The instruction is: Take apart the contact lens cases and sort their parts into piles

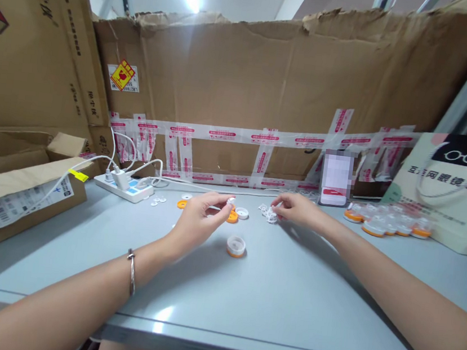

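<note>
My left hand (200, 216) hovers over the grey table (270, 293) with thumb and fingers pinched on a small white cap (231, 201). Just beyond it lie an orange ring (233, 217) and a white cap (242, 213). An orange-based round container (235, 246) stands on the table below that hand. My right hand (297, 209) reaches to a small pile of white plastic pieces (269, 213), with its fingertips closed on them.
A white power strip (123, 186) with plugged cables sits at the back left beside an open cardboard box (10, 193). Several finished orange-and-clear containers (385, 223) line the back right before a printed paper bag (457, 191). A taped cardboard wall (269, 88) closes the rear.
</note>
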### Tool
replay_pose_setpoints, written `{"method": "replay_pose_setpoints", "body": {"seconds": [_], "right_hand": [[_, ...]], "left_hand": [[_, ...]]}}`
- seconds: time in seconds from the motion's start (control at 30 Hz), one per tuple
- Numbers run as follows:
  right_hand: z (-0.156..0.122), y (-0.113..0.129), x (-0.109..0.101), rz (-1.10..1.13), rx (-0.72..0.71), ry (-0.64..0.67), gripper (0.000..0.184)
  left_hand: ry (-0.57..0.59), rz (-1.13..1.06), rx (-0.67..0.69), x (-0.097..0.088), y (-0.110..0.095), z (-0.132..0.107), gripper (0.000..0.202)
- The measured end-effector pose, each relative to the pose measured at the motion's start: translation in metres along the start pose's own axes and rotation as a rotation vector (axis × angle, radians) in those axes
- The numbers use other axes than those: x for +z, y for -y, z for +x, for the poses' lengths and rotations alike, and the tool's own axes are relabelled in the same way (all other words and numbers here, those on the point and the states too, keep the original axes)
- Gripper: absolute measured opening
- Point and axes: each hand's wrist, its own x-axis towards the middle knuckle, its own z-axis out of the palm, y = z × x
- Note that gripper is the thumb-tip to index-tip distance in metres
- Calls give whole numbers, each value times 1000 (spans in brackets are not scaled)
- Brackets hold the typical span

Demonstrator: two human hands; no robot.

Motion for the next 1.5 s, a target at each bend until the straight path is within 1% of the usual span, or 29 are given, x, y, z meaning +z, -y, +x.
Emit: {"method": "replay_pose_setpoints", "body": {"seconds": [0.07, 0.17, 0.27, 0.33, 0.47, 0.57, 0.63, 0.7, 0.8, 0.87, 0.97, 1.07, 1.17, 1.27, 1.33, 1.5], "right_hand": [[0, 0, 1, 7, 6, 6, 6], [-4, 3, -1, 47, -8, -26, 11], [-14, 18, -4, 223, -49, -71, 19], [-27, 34, -5, 395, -112, -30, 24], [-57, 68, -4, 682, -315, 128, 28], [-72, 82, -3, 806, -373, 172, 30], [-75, 85, -1, 838, -379, 169, 31], [-75, 84, 2, 840, -365, 145, 30], [-73, 83, 6, 873, -300, 108, 28], [-72, 83, 8, 938, -252, 111, 27], [-71, 82, 9, 1012, -199, 129, 25], [-72, 83, 10, 1030, -168, 138, 23], [-72, 83, 10, 1018, -163, 160, 23], [-70, 82, 10, 986, -186, 170, 27], [-70, 80, 10, 930, -218, 152, 28], [-72, 79, 10, 687, -288, 67, 25]], "left_hand": [[7, 11, 7, 0, 0, 1, 23], [24, 59, 34, 0, 0, 1, 24], [29, 88, 65, 1, 0, 0, 23], [28, 66, 91, 1, -1, 0, 20], [34, -35, 128, -3, -13, -1, 17], [-2, -59, 198, -6, -22, 0, 15], [-31, 27, 289, -7, -24, 0, 8], [-49, 158, 391, -8, -23, 0, 3], [-65, 316, 557, -9, -18, 1, 9], [-75, 431, 650, -10, -15, 1, 14], [-86, 618, 713, -10, -14, 0, 17], [-105, 707, 728, -9, -14, -2, 15], [-113, 710, 715, -9, -14, -2, 12], [-92, 683, 696, -8, -13, -1, 10], [-77, 660, 687, -7, -11, -1, 9], [-50, 638, 688, -3, -8, -3, 8]]}}
